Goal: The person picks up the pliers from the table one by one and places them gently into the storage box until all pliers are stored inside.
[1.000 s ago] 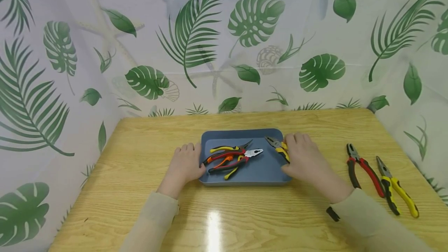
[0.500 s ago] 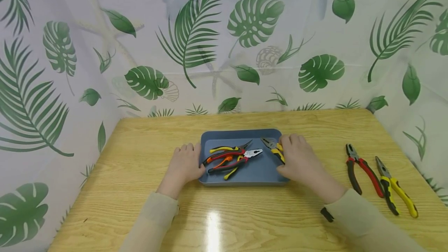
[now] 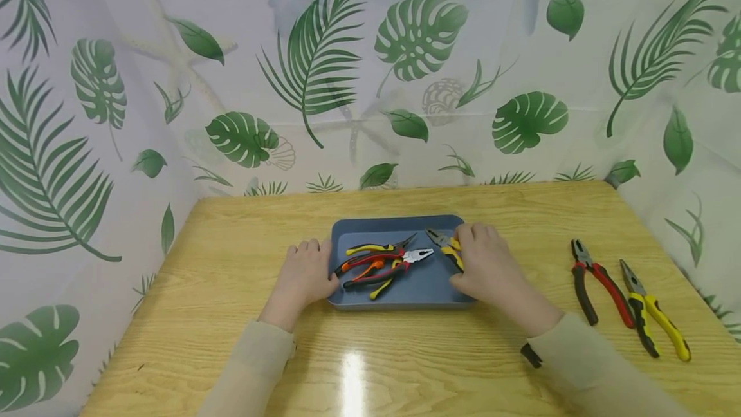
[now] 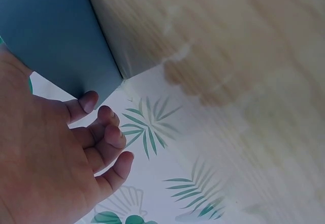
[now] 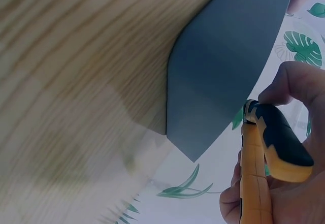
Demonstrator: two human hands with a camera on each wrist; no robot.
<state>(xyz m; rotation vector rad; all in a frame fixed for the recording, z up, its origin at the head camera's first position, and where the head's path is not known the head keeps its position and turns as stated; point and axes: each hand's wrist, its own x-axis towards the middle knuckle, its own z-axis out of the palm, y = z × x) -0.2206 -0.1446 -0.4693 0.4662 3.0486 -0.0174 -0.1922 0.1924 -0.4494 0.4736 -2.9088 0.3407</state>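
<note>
A blue-grey tray (image 3: 399, 305) lies on the wooden table. My left hand (image 3: 305, 272) grips its left wall, thumb over the rim; the left wrist view shows a fingertip against the outside wall (image 4: 61, 41). My right hand (image 3: 485, 262) holds yellow-and-black pliers (image 3: 441, 240) over the tray's right end, nose toward the far left and inside the rim. In the right wrist view their yellow handles (image 5: 256, 173) lie between thumb and fingers. In the tray's left half several pliers overlap, topped by red-and-black pliers (image 3: 418, 255) with silver jaws; a yellow handle and an orange part show among them.
On the table at right lie red-and-black pliers (image 3: 583, 255) and yellow-and-black long-nose pliers (image 3: 633, 280), side by side with noses pointing away. A white curtain (image 3: 347, 50) with green leaf prints hangs behind the table (image 3: 243, 224) and along both sides.
My right hand has moved left with the yellow-and-black pliers, further in over the tray. The left hand stays at the tray's left wall, and the pile of pliers lies as before.
</note>
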